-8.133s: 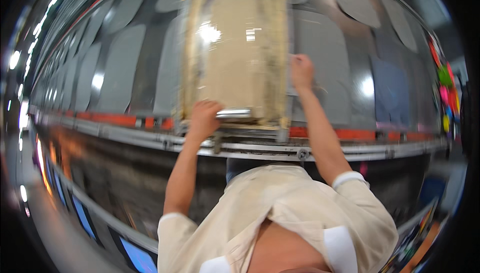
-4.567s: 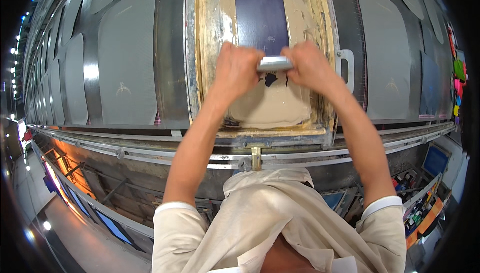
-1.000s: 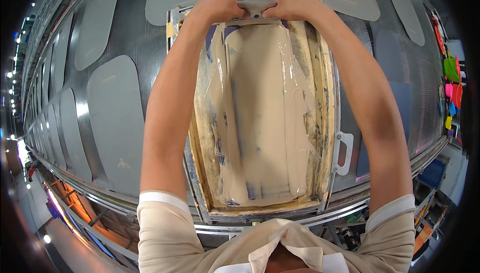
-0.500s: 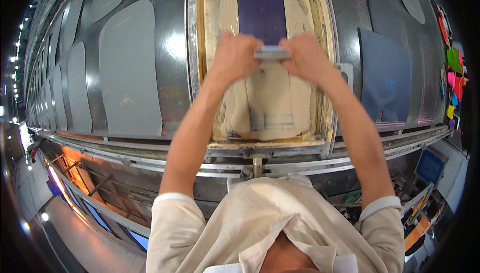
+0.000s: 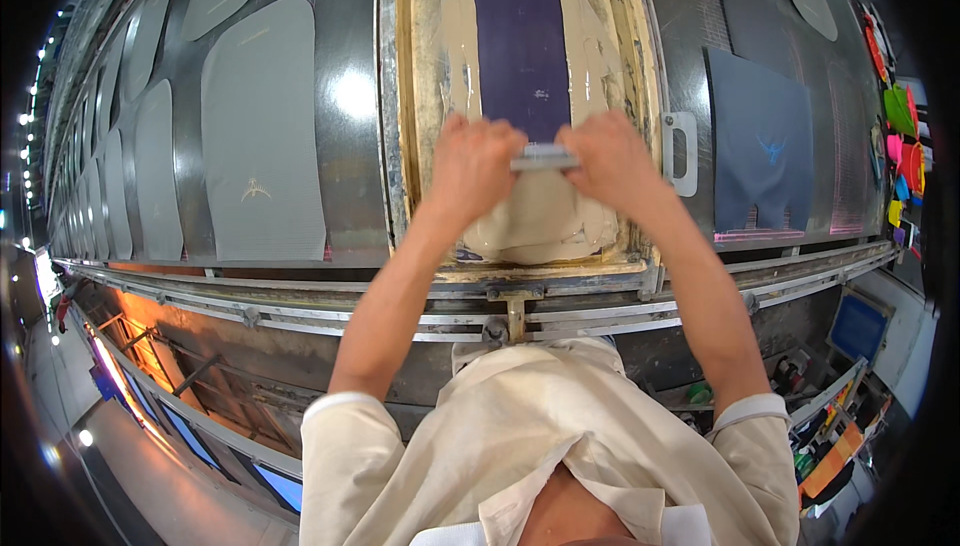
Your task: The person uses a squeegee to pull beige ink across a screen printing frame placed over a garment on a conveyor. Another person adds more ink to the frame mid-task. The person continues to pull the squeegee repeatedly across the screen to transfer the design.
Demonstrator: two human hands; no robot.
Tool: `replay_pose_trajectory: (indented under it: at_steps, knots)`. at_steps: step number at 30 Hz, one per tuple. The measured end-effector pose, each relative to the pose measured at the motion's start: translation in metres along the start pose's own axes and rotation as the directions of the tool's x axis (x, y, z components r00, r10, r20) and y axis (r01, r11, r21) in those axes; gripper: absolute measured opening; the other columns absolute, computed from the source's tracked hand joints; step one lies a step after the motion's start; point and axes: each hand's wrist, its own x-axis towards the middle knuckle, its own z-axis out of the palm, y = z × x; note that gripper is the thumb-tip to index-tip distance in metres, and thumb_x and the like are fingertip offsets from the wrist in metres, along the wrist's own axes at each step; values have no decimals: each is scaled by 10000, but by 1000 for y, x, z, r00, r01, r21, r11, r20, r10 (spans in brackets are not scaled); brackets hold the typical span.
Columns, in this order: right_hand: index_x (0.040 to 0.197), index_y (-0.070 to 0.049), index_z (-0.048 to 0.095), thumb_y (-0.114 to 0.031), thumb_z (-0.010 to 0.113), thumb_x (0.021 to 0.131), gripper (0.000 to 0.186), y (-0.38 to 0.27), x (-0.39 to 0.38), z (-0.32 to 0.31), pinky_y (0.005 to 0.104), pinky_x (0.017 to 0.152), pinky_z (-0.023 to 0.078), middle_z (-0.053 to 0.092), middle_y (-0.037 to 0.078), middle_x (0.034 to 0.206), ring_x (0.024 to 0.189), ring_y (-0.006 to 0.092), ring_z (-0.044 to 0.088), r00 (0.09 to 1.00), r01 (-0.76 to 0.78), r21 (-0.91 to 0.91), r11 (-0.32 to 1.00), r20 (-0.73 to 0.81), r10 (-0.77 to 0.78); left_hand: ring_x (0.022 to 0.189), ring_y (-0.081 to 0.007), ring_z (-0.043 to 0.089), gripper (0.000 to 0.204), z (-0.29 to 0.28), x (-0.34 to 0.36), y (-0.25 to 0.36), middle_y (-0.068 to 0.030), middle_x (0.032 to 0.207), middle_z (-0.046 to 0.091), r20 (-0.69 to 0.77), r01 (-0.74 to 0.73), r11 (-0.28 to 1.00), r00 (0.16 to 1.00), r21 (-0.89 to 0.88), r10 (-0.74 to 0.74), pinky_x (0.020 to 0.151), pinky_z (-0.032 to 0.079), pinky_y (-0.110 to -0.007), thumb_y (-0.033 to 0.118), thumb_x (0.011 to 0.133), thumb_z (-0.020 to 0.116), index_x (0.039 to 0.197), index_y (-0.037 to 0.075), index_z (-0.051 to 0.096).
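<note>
My left hand (image 5: 475,166) and my right hand (image 5: 610,161) are closed on the two ends of a metal squeegee (image 5: 543,156), low over a wood-and-metal screen frame (image 5: 408,56) in front of me. Inside the frame, beige ink (image 5: 548,216) covers the near part and both sides, while a long dark purple panel (image 5: 522,46) with light lettering shows beyond the squeegee. A white handle (image 5: 683,154) is fixed to the frame's right side.
A long metal table (image 5: 350,176) holds grey rounded panels (image 5: 255,126) on the left and blue-grey panels (image 5: 760,136) on the right. A metal rail (image 5: 440,326) runs along its near edge. Coloured items (image 5: 905,126) are at the far right; a person (image 5: 65,306) is at far left.
A second ago my hands held the squeegee at the far end over beige ink; they have pulled it toward me, uncovering the purple panel behind it. The view has shifted too.
</note>
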Motion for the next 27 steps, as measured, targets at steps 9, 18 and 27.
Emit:
replay_pose_trajectory:
  at_steps: [9,18,27]
  knots:
    - [822,-90,653,-163,768,747,155,46,58,-5,462,722,492,658,138,753,781,369,633,997,-61,103,993,45,56,698,-286,641,116,5,57,-32,-61,743,674,-8,1,1000,1000,-20,-2,747,411,-421,155,708,798,752,129,694]
    - [960,-69,674,-233,808,758,292,-36,-75,13,461,882,475,694,148,947,987,350,634,991,-10,150,989,130,-10,852,-227,641,285,16,-78,48,-16,889,684,34,6,1000,999,0,-6,812,416,-395,106,651,810,919,131,718]
    - [1096,-56,700,-382,682,906,378,97,-61,1,469,948,491,701,218,1114,1110,394,633,450,-720,299,626,-486,749,915,-226,634,345,-5,-86,69,-9,986,700,-53,-56,998,997,-5,56,860,423,-396,74,632,813,961,128,722]
